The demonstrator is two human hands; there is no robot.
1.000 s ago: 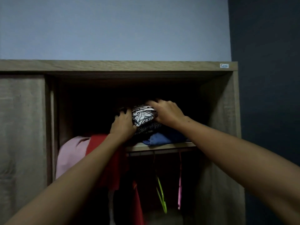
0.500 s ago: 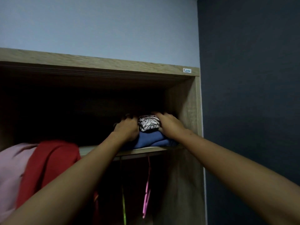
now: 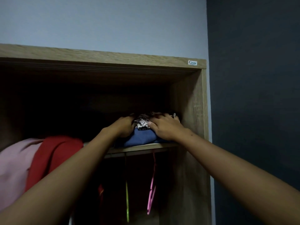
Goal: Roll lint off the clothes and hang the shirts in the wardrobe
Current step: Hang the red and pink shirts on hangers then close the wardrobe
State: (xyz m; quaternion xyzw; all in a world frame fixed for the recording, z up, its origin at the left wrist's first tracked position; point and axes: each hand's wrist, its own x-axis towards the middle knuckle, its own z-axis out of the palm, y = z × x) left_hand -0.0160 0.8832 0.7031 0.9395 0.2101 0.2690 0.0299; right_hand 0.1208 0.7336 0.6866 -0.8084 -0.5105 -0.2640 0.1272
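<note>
A folded black-and-white patterned garment (image 3: 142, 123) lies on top of a folded blue garment (image 3: 141, 138) on the wardrobe's upper shelf (image 3: 142, 146), near its right wall. My left hand (image 3: 124, 127) grips the patterned garment's left side with curled fingers. My right hand (image 3: 164, 127) lies over its right side, fingers spread across the top and thumb against the front. The back of the shelf is dark and hidden.
A red garment (image 3: 52, 156) and a pink one (image 3: 14, 169) hang over the shelf at the left. Below the shelf hang a pink hanger (image 3: 152, 189) and a green hanger (image 3: 127, 200). The wooden wardrobe side panel (image 3: 194, 127) stands close at the right.
Both hands have pushed the patterned garment rightward and deeper onto the shelf, down onto the blue garment. The view has shifted right and upward.
</note>
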